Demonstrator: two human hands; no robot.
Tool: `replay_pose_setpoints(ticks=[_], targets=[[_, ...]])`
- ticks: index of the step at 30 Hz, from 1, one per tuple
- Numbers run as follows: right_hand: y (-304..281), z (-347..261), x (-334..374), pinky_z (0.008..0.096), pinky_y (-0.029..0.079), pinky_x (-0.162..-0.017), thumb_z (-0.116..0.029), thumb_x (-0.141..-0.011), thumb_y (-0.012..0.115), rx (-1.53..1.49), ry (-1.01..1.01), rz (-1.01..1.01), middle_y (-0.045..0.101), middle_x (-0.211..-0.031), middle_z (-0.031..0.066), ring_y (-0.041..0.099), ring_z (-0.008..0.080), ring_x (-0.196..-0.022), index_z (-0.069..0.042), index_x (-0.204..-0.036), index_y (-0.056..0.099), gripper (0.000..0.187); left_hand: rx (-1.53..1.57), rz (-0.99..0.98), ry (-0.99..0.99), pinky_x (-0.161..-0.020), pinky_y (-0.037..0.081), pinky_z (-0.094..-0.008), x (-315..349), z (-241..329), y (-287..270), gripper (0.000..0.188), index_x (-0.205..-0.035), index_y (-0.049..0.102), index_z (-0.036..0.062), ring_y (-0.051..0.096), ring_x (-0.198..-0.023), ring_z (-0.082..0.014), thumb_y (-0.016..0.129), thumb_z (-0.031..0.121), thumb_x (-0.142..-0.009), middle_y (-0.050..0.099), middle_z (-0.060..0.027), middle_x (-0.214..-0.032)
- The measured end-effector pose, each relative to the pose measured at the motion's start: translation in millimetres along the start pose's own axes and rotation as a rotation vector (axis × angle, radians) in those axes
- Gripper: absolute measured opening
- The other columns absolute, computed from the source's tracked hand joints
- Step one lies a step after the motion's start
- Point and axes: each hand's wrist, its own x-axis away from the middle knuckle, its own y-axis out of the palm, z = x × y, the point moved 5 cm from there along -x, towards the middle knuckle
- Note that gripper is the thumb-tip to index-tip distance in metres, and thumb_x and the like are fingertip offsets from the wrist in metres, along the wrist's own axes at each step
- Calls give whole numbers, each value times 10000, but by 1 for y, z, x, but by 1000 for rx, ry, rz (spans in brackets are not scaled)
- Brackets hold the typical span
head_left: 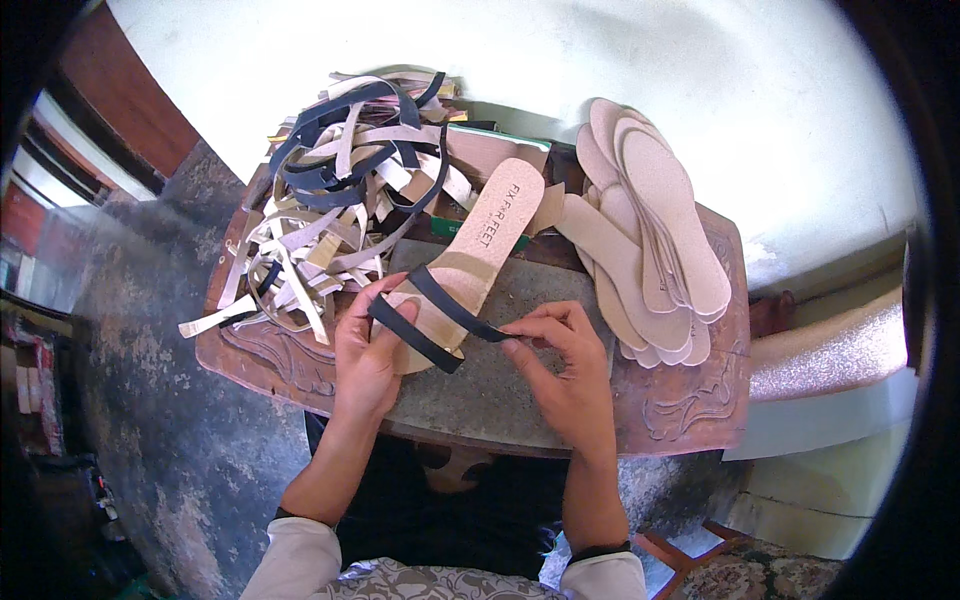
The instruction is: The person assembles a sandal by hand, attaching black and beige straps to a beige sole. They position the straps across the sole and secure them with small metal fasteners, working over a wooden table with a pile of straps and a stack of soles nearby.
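Note:
A beige insole (478, 238) with dark printing near its heel lies slantwise in front of me, its toe end toward my body. My left hand (372, 345) is closed round the toe end's left edge, thumb on top. Two black straps cross the insole: the front strap (416, 334) lies near the toe, and the rear strap (450, 303) runs beyond the insole's right edge. My right hand (556, 362) pinches the free end of that rear strap between thumb and fingers. The insole's underside is hidden.
A tangled heap of black, beige and white strips (345, 190) covers the left of the carved wooden table (680, 400). Stacked beige insoles (655, 210) lie at the right. Behind my work is an open box (500, 152); a grey slab (540, 395) lies underneath. The wall (700, 60) stands behind.

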Motion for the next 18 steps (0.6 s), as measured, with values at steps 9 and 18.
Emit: replay_pose_setpoints(ticks=[9,18], targets=[[1,-3,1,285,510,-800,27,-706,734,17,-88,103,604,-1016,103,633,189,-917,-24,-960,661,268,-22,-29,24,-803,487,-242,7,2,8,318,-1201,563,-2,588,-918,-101,639,41,-895,624,-48,-1046],[28,29,7,260,527,-830,90,-810,646,-650,190,117,616,-1137,103,637,172,-988,-14,-1103,616,313,104,-38,74,-839,494,-267,23,1,22,337,-1240,500,-4,588,-981,-135,601,51,-923,593,-77,-1112]])
